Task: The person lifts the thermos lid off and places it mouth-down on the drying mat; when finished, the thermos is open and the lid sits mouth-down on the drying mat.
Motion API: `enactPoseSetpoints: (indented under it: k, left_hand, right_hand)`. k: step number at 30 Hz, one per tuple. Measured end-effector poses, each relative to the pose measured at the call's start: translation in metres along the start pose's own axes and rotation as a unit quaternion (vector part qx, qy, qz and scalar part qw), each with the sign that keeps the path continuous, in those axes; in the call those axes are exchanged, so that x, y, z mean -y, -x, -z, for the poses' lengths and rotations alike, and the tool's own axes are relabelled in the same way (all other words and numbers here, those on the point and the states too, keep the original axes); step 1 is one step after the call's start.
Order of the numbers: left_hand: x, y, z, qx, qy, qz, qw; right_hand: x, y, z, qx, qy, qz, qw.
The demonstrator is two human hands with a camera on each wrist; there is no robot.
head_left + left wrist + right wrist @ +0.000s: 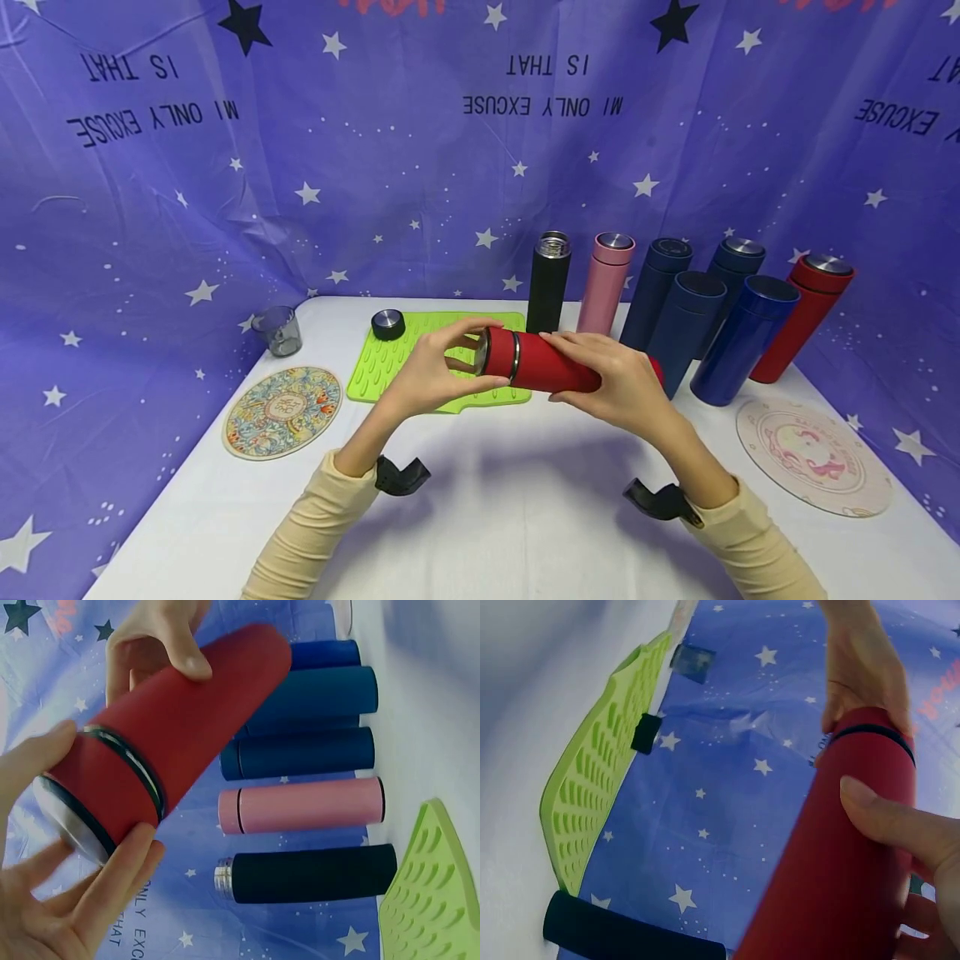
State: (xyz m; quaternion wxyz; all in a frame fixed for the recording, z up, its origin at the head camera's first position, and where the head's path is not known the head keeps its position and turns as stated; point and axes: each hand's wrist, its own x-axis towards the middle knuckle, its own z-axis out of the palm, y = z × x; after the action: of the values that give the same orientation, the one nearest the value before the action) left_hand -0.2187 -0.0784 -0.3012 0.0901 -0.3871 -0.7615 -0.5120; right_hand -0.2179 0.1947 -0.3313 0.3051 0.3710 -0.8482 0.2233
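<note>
A red thermos flask (pixel 555 363) is held on its side above the table, its capped end pointing left. My left hand (pixel 431 372) grips the lid (pixel 112 780), thumb and fingers spread around its rim; a dark ring marks the seam between lid and body. My right hand (pixel 618 379) holds the flask's body, and its thumb (pixel 885 821) lies along the red side in the right wrist view. The lid appears seated on the body. Behind the flask stands a black thermos (pixel 548 287) with its metal neck uncovered.
A black lid (pixel 387 324) sits on the green drying mat (pixel 375 379). Several flasks stand at the right, including pink (pixel 604 283), blue (pixel 742 342) and red (pixel 802 317). A clear cup (pixel 281 332), a floral round mat (pixel 255 433) and a pink round mat (pixel 847 483) lie outward.
</note>
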Motion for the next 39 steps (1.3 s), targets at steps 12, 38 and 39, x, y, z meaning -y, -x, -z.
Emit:
enactPoseSetpoints:
  k: [12,38,39]
  left_hand:
    - [0.002,-0.001,0.002,0.053,-0.003,-0.094,0.9942]
    - [0.005,-0.001,0.011,-0.001,0.031,0.014,0.9994]
    - [0.005,-0.001,0.012,-0.001,0.03,0.017,0.9994]
  right_hand:
    - [-0.003,0.001,0.007,0.034,-0.066,-0.027,0.9969]
    - [-0.005,0.002,0.005,0.018,-0.015,-0.026,0.9994]
    - [-0.005,0.002,0.004,0.02,-0.018,-0.028,0.9992]
